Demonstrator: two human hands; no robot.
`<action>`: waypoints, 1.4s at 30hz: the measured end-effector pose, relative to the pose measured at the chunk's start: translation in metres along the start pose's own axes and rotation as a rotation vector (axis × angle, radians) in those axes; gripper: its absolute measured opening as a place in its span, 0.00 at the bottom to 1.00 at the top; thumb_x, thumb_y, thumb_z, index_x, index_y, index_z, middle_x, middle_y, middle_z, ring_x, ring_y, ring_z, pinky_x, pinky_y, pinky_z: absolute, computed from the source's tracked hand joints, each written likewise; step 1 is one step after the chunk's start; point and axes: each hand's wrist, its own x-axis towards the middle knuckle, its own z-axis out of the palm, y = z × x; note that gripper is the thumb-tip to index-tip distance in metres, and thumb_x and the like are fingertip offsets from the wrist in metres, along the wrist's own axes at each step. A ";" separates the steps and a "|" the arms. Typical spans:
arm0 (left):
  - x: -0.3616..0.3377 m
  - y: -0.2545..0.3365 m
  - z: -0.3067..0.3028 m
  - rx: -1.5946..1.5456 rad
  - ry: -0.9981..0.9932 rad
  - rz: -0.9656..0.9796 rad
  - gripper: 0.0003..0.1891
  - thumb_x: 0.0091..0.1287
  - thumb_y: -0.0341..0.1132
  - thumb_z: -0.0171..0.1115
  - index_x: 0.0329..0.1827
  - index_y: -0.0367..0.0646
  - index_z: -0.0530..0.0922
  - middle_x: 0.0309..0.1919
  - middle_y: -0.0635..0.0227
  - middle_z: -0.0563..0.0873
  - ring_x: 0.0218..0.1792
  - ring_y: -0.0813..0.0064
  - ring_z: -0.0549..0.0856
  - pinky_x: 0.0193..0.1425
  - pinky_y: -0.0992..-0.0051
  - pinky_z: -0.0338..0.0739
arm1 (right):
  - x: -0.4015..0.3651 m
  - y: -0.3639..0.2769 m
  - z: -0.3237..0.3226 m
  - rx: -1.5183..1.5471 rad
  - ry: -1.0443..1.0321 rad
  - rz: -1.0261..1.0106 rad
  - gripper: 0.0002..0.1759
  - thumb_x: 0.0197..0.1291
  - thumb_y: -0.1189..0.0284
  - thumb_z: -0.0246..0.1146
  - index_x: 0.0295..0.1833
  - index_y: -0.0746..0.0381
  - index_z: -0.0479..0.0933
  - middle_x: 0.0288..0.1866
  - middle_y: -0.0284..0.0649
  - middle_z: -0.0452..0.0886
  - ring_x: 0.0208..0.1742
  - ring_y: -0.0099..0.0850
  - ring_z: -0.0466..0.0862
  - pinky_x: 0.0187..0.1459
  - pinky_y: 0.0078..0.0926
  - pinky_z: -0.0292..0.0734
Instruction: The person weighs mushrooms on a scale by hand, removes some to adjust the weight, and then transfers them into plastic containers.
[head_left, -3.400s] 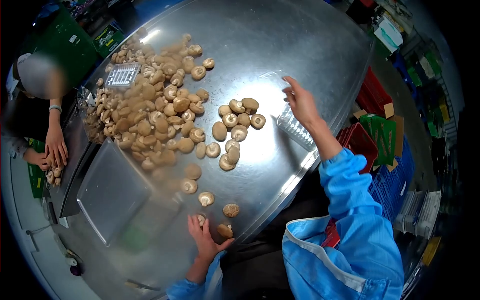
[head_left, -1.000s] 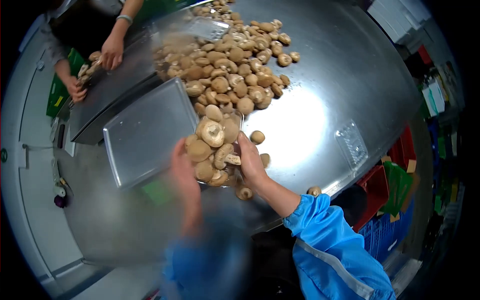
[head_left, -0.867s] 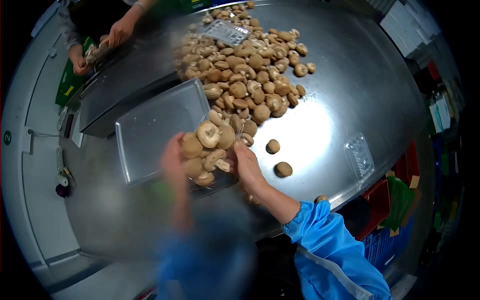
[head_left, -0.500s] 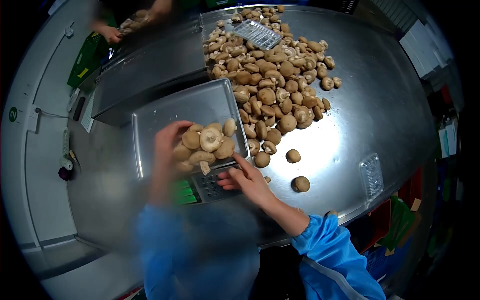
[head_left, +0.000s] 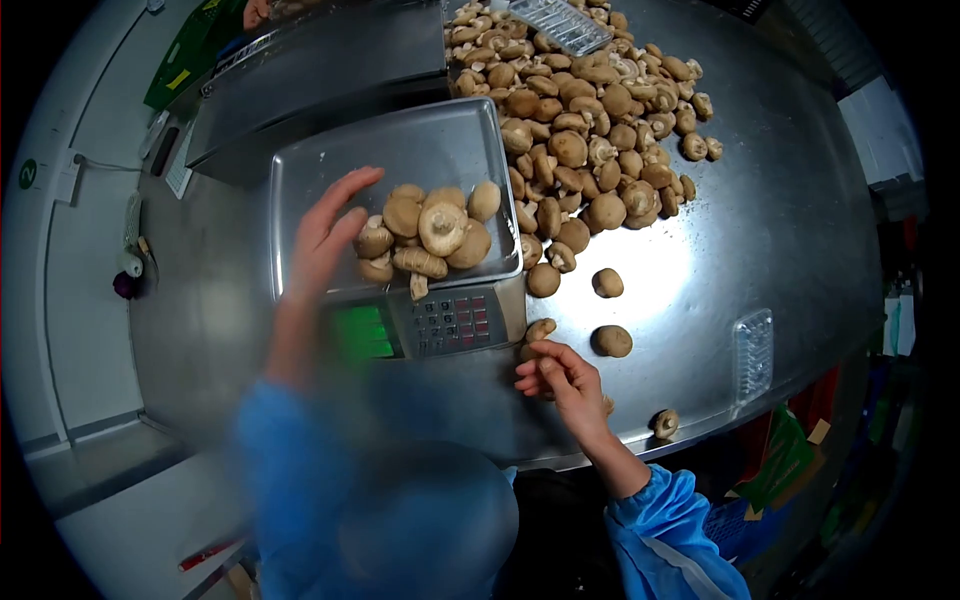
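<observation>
A cluster of brown mushrooms point(head_left: 442, 228) rests on the metal scale tray point(head_left: 300, 170), near its front right corner. My left hand point(head_left: 325, 225) is open over the left part of the tray, its fingers beside the cluster and apart from it. Below the tray are the scale's keypad point(head_left: 450, 322) and a lit green display point(head_left: 363, 332). To the right of the scale, my right hand point(head_left: 562, 380) has its fingers bent close to a small mushroom point(head_left: 541, 329) on the table; whether it grips anything is hidden.
A large mushroom heap point(head_left: 600, 130) covers the back of the steel table point(head_left: 800, 230), with a clear plastic tray point(head_left: 560, 24) on top. Another clear tray point(head_left: 753, 355) lies at the right. Loose mushrooms point(head_left: 612, 341) sit near the front. Part of another person's hand point(head_left: 256, 12) shows at the top.
My left hand has let go of the mushrooms, which now lie on the scale tray. My right hand has moved from the keypad to the right. The whole view has shifted.
</observation>
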 end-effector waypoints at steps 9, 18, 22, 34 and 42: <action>-0.003 0.021 0.038 0.091 -0.062 0.045 0.32 0.60 0.41 0.70 0.68 0.41 0.75 0.69 0.57 0.75 0.71 0.61 0.73 0.74 0.64 0.66 | -0.005 0.012 -0.003 -0.058 -0.070 -0.069 0.15 0.77 0.72 0.52 0.62 0.67 0.75 0.44 0.40 0.86 0.41 0.24 0.86 0.45 0.22 0.82; -0.002 0.013 0.041 0.035 0.043 -0.026 0.25 0.61 0.32 0.69 0.63 0.39 0.77 0.67 0.57 0.77 0.67 0.61 0.77 0.73 0.66 0.68 | -0.008 0.016 -0.010 -0.161 -0.082 -0.052 0.15 0.77 0.73 0.53 0.62 0.67 0.76 0.43 0.39 0.86 0.41 0.24 0.86 0.45 0.21 0.81; -0.006 0.006 0.038 0.094 0.091 0.025 0.22 0.65 0.32 0.65 0.62 0.38 0.77 0.69 0.56 0.75 0.68 0.60 0.76 0.73 0.65 0.68 | -0.008 0.016 -0.012 -0.214 -0.076 -0.044 0.15 0.77 0.73 0.53 0.62 0.67 0.76 0.43 0.38 0.86 0.41 0.23 0.85 0.45 0.20 0.81; -0.024 0.017 0.019 -0.523 0.557 -0.091 0.15 0.79 0.34 0.52 0.60 0.31 0.76 0.68 0.54 0.75 0.70 0.58 0.75 0.77 0.61 0.67 | -0.007 0.013 -0.010 -0.270 -0.084 -0.043 0.15 0.76 0.72 0.54 0.61 0.66 0.77 0.43 0.38 0.86 0.41 0.23 0.86 0.44 0.20 0.81; -0.038 0.040 0.022 0.128 0.376 0.017 0.20 0.72 0.34 0.63 0.66 0.39 0.75 0.63 0.57 0.80 0.63 0.67 0.79 0.68 0.70 0.73 | -0.008 0.012 -0.007 -0.290 -0.107 -0.059 0.14 0.75 0.73 0.54 0.60 0.67 0.77 0.44 0.43 0.86 0.43 0.28 0.87 0.46 0.24 0.83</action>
